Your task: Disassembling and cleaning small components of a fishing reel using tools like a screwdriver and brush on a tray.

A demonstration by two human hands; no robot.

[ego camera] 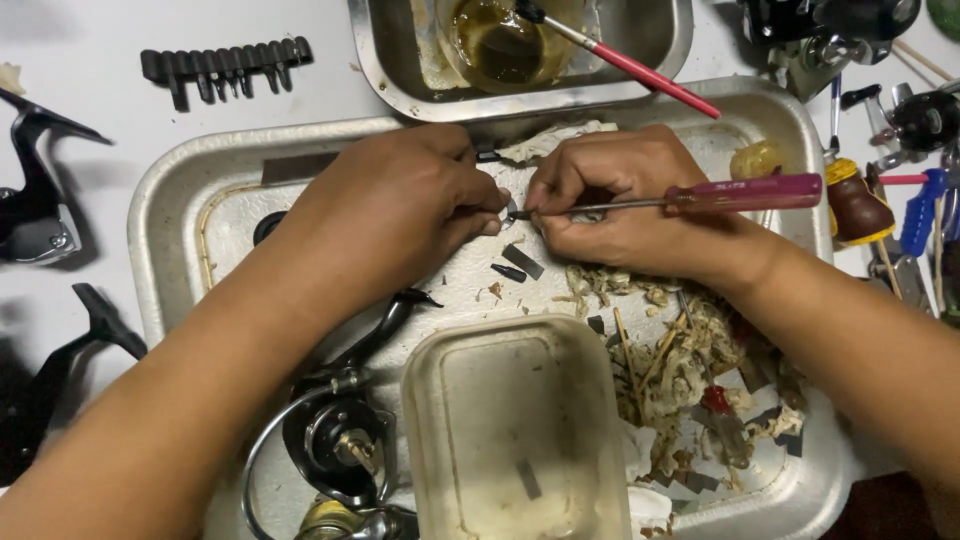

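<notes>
Hands meet over a dented metal tray (170, 200) lined with stained paper. The left hand (410, 205) is closed, pinching a small metal part (511, 208), mostly hidden, at the tray's middle. The right hand (620, 195) is curled around the thin steel shaft of a screwdriver (740, 193) with a translucent red handle, tip touching that part. The part looks tiny, rigid, light and probably greasy, so likely slippery; pinching its edges seems safest. Toward the tray's near edge lie a cloudy plastic tub (515, 420), a black spinning reel body (335, 440) and oily paper scraps. Beyond the tray's far edge, a steel pan (640, 50) holds a red-handled brush (620, 58).
</notes>
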